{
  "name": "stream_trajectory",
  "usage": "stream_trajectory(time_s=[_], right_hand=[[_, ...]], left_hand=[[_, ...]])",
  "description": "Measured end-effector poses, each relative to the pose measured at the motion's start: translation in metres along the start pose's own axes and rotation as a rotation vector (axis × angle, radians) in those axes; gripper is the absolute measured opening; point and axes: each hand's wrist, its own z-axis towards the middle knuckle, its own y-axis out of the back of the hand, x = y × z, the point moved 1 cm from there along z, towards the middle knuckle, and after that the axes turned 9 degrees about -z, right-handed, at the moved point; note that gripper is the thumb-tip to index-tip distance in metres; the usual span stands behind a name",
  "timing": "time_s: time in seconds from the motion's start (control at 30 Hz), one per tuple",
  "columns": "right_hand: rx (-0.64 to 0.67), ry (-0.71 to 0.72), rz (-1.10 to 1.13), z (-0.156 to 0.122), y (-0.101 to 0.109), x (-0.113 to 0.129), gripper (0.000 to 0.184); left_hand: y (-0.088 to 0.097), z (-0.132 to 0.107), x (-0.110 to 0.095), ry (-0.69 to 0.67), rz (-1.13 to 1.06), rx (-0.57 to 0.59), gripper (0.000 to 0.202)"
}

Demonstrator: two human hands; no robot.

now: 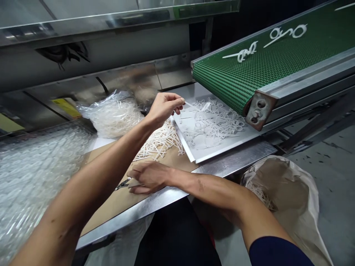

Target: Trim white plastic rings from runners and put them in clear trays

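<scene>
My left hand [167,106] is closed in a pinch on one end of a white plastic moulded piece [203,107], which stretches over the white tray [191,153]. Beneath it lies a pile of similar white moulded pieces [222,123] with rings and thin stems. Low over the brown cardboard [108,210], my right hand [149,178] has its fingers curved and apart beside a small pair of metal pliers [122,184]. The pliers' far end is hidden by the hand. Loose white plastic sticks [163,142] are heaped between my two hands.
A green conveyor belt [235,81] slopes down to the tray, carrying white moulded pieces [288,33]. A filled clear bag [116,114] and stacked clear-wrapped goods [41,177] stand at the left. An open sack [302,184] with white scraps sits at the lower right.
</scene>
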Motion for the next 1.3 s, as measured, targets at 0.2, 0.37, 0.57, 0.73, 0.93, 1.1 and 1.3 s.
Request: stream_trajectory(time_s=[0.2,0.37,0.57,0.73,0.93,1.1,1.3], right_hand=[[0.006,0.001,-0.028,-0.001,-0.003,-0.001,0.040],[0.012,0.017,-0.023,-0.003,-0.004,-0.004,0.042],[0.000,0.051,0.046,-0.007,0.002,-0.007,0.033],[-0.052,-0.019,0.098,-0.010,0.004,-0.016,0.034],[-0.060,-0.127,0.071,-0.015,-0.001,-0.026,0.033],[-0.043,-0.155,0.021,-0.018,-0.006,-0.029,0.034],[-0.076,-0.130,-0.034,-0.020,-0.006,-0.032,0.034]], left_hand=[[0.048,-0.053,-0.033,-0.156,0.312,-0.160,0.016],[0.129,-0.145,-0.025,-0.131,0.629,-0.437,0.023],[0.178,-0.256,0.009,0.088,0.921,-0.447,0.022],[0.179,-0.293,0.040,0.151,0.942,-0.386,0.023],[0.168,-0.298,0.063,0.142,0.872,-0.302,0.022],[0.173,-0.315,0.082,0.133,0.859,-0.270,0.038],[0.167,-0.333,0.098,0.153,0.874,-0.304,0.041]])
